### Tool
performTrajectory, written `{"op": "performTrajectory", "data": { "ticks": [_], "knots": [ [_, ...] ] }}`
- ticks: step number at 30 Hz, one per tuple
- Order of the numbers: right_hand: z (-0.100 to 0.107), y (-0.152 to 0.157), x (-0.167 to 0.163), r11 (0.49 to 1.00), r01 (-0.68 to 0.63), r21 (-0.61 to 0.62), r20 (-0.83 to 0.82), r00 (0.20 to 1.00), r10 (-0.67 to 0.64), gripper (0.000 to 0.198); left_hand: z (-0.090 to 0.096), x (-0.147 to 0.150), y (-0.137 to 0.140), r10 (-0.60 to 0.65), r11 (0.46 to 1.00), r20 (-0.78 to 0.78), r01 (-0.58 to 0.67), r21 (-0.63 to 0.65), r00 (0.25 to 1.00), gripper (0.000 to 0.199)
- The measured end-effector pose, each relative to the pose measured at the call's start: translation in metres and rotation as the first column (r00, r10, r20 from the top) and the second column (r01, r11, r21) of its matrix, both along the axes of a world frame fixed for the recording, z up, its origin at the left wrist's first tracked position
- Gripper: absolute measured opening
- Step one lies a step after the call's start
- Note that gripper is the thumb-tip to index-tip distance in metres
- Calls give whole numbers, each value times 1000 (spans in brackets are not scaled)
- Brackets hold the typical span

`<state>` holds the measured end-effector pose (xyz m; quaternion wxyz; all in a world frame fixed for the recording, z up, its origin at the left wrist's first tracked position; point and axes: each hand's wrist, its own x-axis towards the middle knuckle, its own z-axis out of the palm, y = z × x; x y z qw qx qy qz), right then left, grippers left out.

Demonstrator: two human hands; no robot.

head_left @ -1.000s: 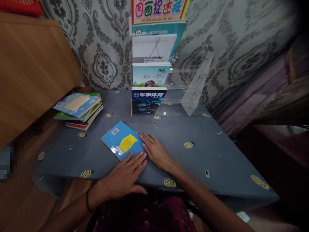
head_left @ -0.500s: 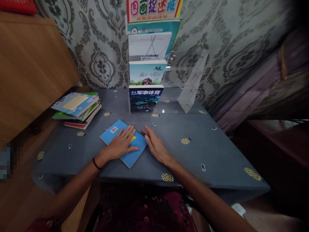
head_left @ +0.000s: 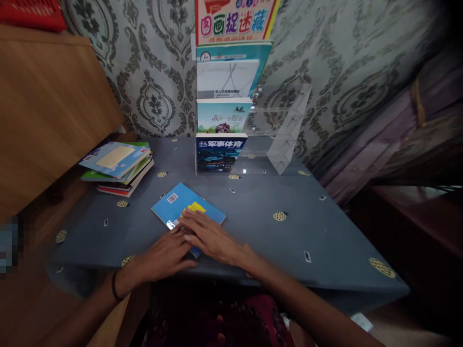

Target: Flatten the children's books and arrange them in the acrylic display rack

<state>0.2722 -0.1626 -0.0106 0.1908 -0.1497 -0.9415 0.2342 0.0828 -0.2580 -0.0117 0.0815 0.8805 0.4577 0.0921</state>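
A blue book [head_left: 208, 207] with a barcode and a yellow patch lies flat and at an angle near the table's front edge. My left hand [head_left: 164, 255] is at its near side, fingers stretched out and thumb apart, a dark band on the wrist. Over the book's lower part reaches my right hand [head_left: 211, 238], fingers outstretched, the tips overlapping those of my left hand. Whether the right palm presses on the cover I cannot tell. Both hands are open and grip nothing. Part of the cover is hidden under them.
Behind the book stands a clear acrylic rack [head_left: 289, 130] with several books, the lowest a dark blue book [head_left: 219, 156]. A stack of books [head_left: 115, 161] lies at the left by a wooden cabinet [head_left: 47, 96]. A grey-blue cloth [head_left: 249, 202] covers the table.
My left hand has slid off the book's middle, toward me and left. The right hand has moved left from the book's right corner onto its lower part. The book stays nearly in place.
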Motion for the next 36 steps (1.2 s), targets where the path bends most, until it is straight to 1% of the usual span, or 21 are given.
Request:
{"op": "performTrajectory", "data": {
  "ticks": [2,4,6,10,13,15,19,21,24,26,27,29,32,34,36],
  "knots": [
    [1,-1,-6,1000,-15,-23,59,998,16,55,-3,-14,1,29,999,-11,-29,27,1000,51],
    [-2,4,-5,999,11,-30,88,996,-9,60,-6,-27,6,38,999,-36,-37,40,999,60],
    [-7,12,5,999,49,-21,105,993,-46,61,-8,-40,12,43,998,-72,-39,45,996,67],
    [-19,25,33,992,124,37,153,980,-128,60,-12,-57,27,71,993,-116,-59,105,991,73],
    [-26,26,47,984,159,80,145,975,-169,62,-14,-63,37,46,987,-131,-25,156,990,76],
    [-29,25,51,982,159,104,126,977,-172,66,-16,-64,41,23,982,-141,4,188,990,77],
    [-27,24,53,985,130,118,118,983,-143,77,-21,-64,45,-1,957,-163,48,287,987,76],
    [-24,25,56,987,122,101,124,983,-134,81,-23,-64,45,-7,940,-159,60,334,987,70],
    [-21,26,60,992,124,37,122,984,-128,85,-21,-62,48,-6,925,-106,46,378,994,55],
    [-22,26,61,990,140,-24,90,986,-137,86,-16,-58,52,14,920,-35,1,393,999,45],
    [-23,27,61,987,152,-58,60,987,-149,83,-11,-55,54,25,918,7,-26,396,1000,42],
    [-26,30,59,973,191,-127,-35,980,-197,68,-1,-45,59,52,914,89,-83,396,995,39],
    [-26,36,56,935,257,-244,-186,934,-306,45,18,-27,65,91,905,180,-157,395,979,41],
    [-23,40,56,895,287,-340,-239,894,-378,38,30,-15,66,126,907,247,-212,364,961,43],
    [-18,43,59,843,291,-451,-248,867,-432,35,40,-6,65,170,917,346,-277,287,923,44]
  ]
}}
